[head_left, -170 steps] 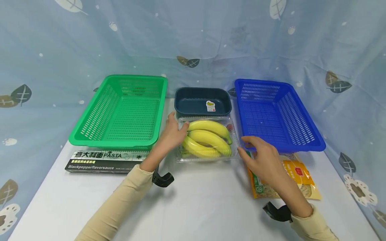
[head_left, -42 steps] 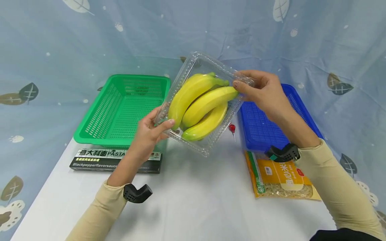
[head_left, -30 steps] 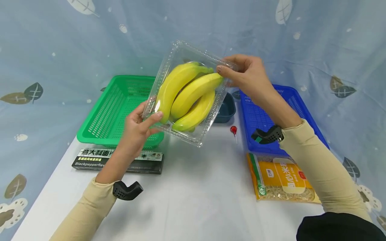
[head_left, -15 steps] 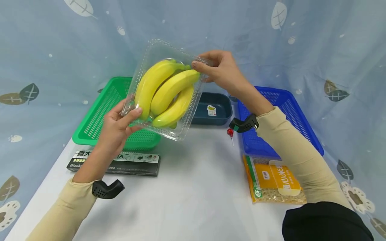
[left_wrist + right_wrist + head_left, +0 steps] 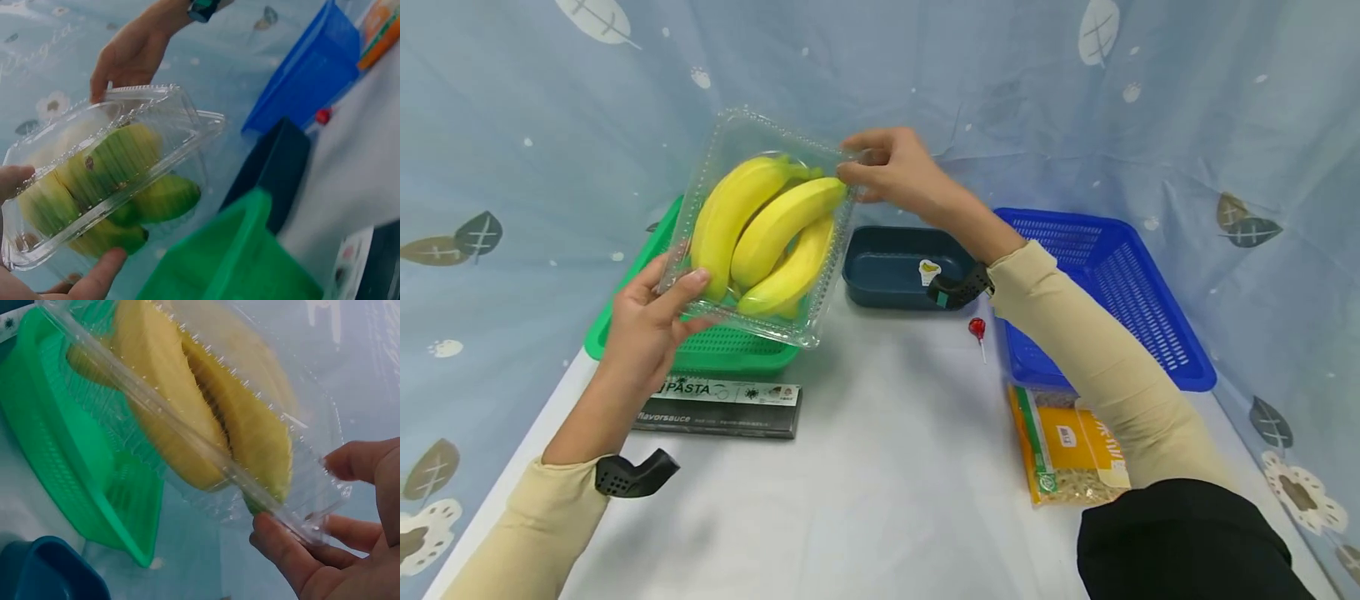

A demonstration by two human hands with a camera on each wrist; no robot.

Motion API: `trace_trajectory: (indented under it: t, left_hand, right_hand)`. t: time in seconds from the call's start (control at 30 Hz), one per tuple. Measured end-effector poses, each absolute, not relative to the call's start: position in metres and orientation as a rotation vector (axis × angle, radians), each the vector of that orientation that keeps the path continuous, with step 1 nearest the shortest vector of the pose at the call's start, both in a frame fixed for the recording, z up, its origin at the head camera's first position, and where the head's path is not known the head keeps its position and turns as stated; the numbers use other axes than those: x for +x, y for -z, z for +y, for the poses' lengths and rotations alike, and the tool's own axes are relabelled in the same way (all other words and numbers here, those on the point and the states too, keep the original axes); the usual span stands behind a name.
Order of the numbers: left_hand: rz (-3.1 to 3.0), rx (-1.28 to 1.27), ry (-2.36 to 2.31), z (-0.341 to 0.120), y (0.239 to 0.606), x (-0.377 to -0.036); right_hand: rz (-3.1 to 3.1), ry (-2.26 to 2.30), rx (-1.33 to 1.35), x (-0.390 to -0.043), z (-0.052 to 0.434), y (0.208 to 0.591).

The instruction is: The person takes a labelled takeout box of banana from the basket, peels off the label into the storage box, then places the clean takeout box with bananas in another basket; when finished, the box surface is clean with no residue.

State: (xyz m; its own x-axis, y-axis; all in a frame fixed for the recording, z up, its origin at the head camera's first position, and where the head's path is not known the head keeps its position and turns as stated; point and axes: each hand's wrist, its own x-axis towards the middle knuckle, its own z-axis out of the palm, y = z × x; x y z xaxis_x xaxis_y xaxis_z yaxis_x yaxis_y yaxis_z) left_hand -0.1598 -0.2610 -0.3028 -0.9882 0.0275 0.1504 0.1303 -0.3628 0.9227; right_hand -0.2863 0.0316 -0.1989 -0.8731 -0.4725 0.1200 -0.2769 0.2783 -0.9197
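A clear plastic clamshell box (image 5: 805,329) with several yellow bananas (image 5: 778,229) inside is held up in the air, tilted. My left hand (image 5: 647,321) grips its lower left corner, thumb on the front. At the upper right corner my right hand (image 5: 895,171) pinches the edge; the right wrist view shows its thumb and fingers on either side of the rim. The box overlaps the green basket (image 5: 730,354) in the head view and hides much of it. In the left wrist view the green basket (image 5: 231,262) shows close below the box.
A dark blue tub (image 5: 880,271) with a banana sticker stands at the back middle. To the right is a blue basket (image 5: 1120,292), with an orange food packet (image 5: 1067,446) before it. A red lollipop (image 5: 977,328) lies between. A pasta box (image 5: 722,408) lies before the green basket.
Both hands have taken hold of the banana box, raised and tilted it off the table, then carried it left until it overlaps the green basket. The lollipop and dark tub came into fuller view.
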Motion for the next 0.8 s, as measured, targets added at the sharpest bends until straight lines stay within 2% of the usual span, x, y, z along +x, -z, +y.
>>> trace_trajectory:
  t: [0.13,0.5,0.8]
  left_hand:
    - [-1.750,-0.184,2.546,-0.270,0.306,-0.163]
    - [-1.725,-0.033,2.600,-0.292,0.308,-0.175]
    - [-1.834,0.149,2.576,-0.306,0.310,-0.182]
  right_hand:
    - [2.395,1.610,-0.657,-0.293,0.018,0.203]
    - [2.797,1.171,-0.676,-0.308,-0.017,0.207]
    - [2.813,1.100,-0.617,-0.330,-0.046,0.226]
